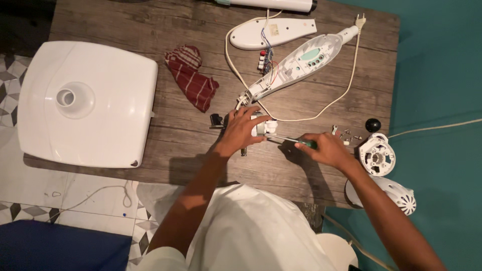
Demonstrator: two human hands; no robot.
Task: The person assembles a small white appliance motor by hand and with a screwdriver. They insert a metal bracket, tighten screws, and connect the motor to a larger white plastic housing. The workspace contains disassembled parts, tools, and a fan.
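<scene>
Gripping motor [261,125], screwdriver [291,139], apparently engaged

Lighting is dim and warm, from above. My arms cast soft shadows onto the wooden table [100,25] toward me. The white fan base [90,103] shows mild glare. Focus is adequate; corners darken, edges slightly bowed
</scene>
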